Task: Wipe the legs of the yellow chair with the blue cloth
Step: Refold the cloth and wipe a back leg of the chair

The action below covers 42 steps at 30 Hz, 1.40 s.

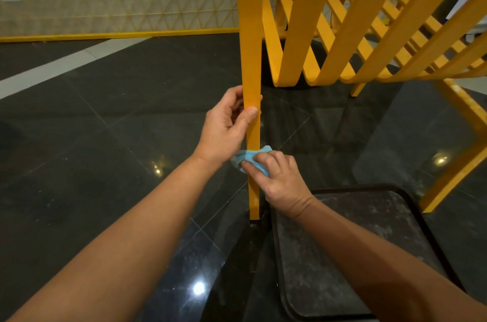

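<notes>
A yellow chair leg [251,58] runs straight down the middle of the view to the dark floor. My left hand [228,126] grips it at mid height, thumb across its front face. Just below, my right hand [279,179] presses a bunched blue cloth [246,157] against the leg, fingers wrapped over the cloth. The foot of the leg [254,205] shows below the cloth. Another yellow leg [458,166] slants at the right, and the chair's curved yellow slats [347,32] fill the upper right.
A dusty dark tray-like surface with a black rim [405,191] lies low at the right, close to the leg's foot. The floor is glossy black tile [118,137] with light reflections. A pale patterned wall with a yellow base strip [118,35] stands behind.
</notes>
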Tool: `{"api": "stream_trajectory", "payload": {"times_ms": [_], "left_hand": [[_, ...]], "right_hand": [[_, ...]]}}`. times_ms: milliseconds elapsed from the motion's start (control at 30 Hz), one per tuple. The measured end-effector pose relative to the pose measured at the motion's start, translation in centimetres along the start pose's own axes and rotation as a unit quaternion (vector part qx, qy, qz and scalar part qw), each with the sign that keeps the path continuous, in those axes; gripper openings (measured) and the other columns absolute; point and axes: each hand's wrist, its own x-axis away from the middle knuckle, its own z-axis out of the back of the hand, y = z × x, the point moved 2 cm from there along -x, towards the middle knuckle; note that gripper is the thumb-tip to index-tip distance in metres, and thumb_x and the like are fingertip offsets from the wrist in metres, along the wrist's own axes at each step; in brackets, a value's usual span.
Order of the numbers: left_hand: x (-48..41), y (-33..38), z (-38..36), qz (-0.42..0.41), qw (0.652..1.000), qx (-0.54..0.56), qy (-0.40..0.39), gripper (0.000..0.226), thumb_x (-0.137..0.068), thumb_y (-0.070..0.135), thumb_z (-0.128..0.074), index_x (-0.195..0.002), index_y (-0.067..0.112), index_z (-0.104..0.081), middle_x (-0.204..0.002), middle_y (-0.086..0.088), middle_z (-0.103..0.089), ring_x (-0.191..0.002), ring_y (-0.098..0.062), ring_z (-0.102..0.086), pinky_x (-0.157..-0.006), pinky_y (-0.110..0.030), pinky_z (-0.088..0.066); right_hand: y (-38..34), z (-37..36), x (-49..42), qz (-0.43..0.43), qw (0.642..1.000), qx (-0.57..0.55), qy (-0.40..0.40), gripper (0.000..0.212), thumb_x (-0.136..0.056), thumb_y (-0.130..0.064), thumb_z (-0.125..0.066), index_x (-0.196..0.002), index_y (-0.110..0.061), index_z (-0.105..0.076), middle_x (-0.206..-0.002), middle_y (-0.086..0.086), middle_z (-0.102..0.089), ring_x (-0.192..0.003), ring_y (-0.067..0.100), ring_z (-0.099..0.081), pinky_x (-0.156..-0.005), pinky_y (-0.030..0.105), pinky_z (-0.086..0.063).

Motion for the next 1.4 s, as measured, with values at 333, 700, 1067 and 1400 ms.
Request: {"api": "stream_trajectory", "payload": {"times_ms": [333,700,1067,1400], "left_hand": [[-0.2,-0.3,0.3,-0.026,0.998,-0.058,0.017,0.046,-0.091,0.032,-0.057,-0.128,0.007,-0.054,-0.106,-0.003,-0.066,-0.098,-0.017,-0.064,-0.087,-0.032,-0.055],[-0.1,-0.6,0.0,-0.044,0.997,-0.058,0.02,0.033,-0.093,0.024,-0.057,-0.124,0.012,-0.055,-0.103,-0.007,-0.065,-0.095,-0.027,-0.064,-0.084,-0.029,-0.054],[0.2,-1.5,-0.2,-0.043,0.996,-0.067,0.039,0.047,-0.094,0.028,-0.055,-0.129,-0.003,-0.052,-0.107,-0.015,-0.064,-0.098,-0.03,-0.063,-0.088,-0.037,-0.054],[0.2,-1.7,-0.1,-0.042,0.994,-0.082,0.051,0.045,-0.093,0.027,-0.056,-0.128,-0.002,-0.054,-0.108,-0.018,-0.065,-0.097,-0.034,-0.064,-0.089,-0.049,-0.054]], "right_hand": [[0.5,-0.1,0.2,-0.005,1.0,-0.013,-0.001,0.037,-0.093,-0.017,-0.043,-0.13,-0.016,-0.044,-0.119,0.009,-0.04,-0.099,0.03,-0.047,-0.066,0.042,-0.05],[0.6,-1.1,1.6,0.048,0.996,-0.007,-0.073,0.039,-0.09,-0.02,-0.043,-0.129,-0.016,-0.045,-0.118,0.01,-0.039,-0.102,0.029,-0.044,-0.071,0.047,-0.051],[0.4,-1.5,2.3,0.069,0.994,-0.014,-0.089,0.056,-0.08,-0.017,-0.065,-0.131,-0.014,-0.041,-0.117,0.013,-0.039,-0.094,0.032,-0.06,-0.07,0.046,-0.053],[0.2,-1.6,1.9,0.04,0.995,-0.013,-0.093,0.067,-0.076,-0.017,-0.073,-0.134,-0.014,-0.039,-0.118,0.014,-0.037,-0.095,0.032,-0.059,-0.073,0.046,-0.053]]}}
